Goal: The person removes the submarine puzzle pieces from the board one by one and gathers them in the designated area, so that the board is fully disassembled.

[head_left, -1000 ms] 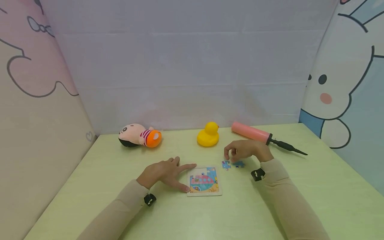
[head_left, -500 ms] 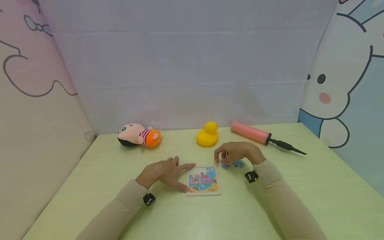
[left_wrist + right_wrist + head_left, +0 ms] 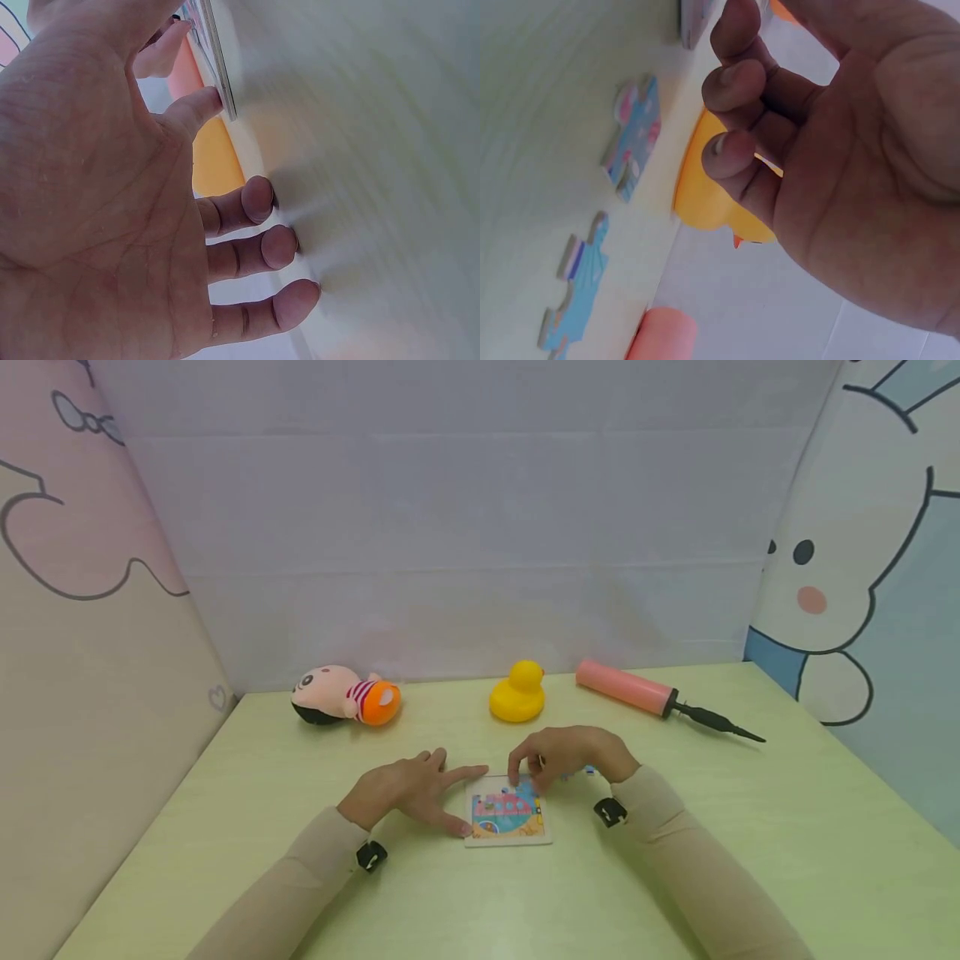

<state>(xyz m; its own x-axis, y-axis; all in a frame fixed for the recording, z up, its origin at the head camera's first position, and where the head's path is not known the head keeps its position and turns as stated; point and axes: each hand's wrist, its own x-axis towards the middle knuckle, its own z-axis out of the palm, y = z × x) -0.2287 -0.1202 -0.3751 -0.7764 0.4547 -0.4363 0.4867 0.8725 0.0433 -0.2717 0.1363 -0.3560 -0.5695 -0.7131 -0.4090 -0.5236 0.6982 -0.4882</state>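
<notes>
A small square jigsaw puzzle (image 3: 507, 841) in a pale frame lies on the table, its picture showing pink, blue and orange parts. My left hand (image 3: 408, 789) is spread at its left side, with index finger and thumb touching the frame. In the left wrist view, the other left fingertips (image 3: 279, 247) rest on the table. Over the puzzle's upper right corner, my right hand (image 3: 566, 752) bends its index finger and thumb downward. Whether they pinch a piece is hidden. Two loose jigsaw pieces, one patterned blue and pink (image 3: 637, 139), one mostly blue (image 3: 585, 289), lie beneath the right hand.
A plush doll (image 3: 345, 696) lies at the back left of the table (image 3: 465, 910). Behind the puzzle sits a yellow rubber duck (image 3: 517, 693). A pink hand pump (image 3: 626, 687) with a black nozzle lies at the back right. Walls border the back and sides.
My right hand has moved left and nearer, from above the loose pieces to the puzzle's upper right corner. The left hand has kept its place at the frame.
</notes>
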